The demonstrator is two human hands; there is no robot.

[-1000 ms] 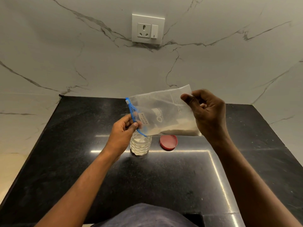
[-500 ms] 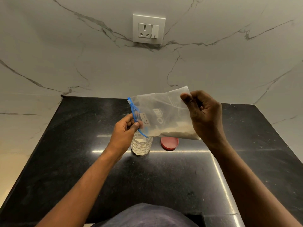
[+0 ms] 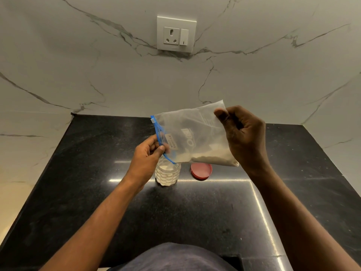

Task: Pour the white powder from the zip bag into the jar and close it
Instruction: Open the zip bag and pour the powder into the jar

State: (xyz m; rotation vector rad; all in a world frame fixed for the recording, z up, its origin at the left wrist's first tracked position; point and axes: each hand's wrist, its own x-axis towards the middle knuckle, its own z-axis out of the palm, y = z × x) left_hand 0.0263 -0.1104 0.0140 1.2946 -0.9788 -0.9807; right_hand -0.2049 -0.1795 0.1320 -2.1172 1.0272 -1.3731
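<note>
From the head view, my left grip [image 3: 149, 153] is pinched on the blue zip edge of the bag [image 3: 195, 137], and my right grip [image 3: 242, 137] is clamped on its far right corner, tilting its mouth over the open jar [image 3: 168, 174] on the black table [image 3: 88, 173]. White powder [image 3: 213, 158] lies along the bag's low edge and in the jar. The red lid [image 3: 201, 170] lies just right of the jar.
</note>
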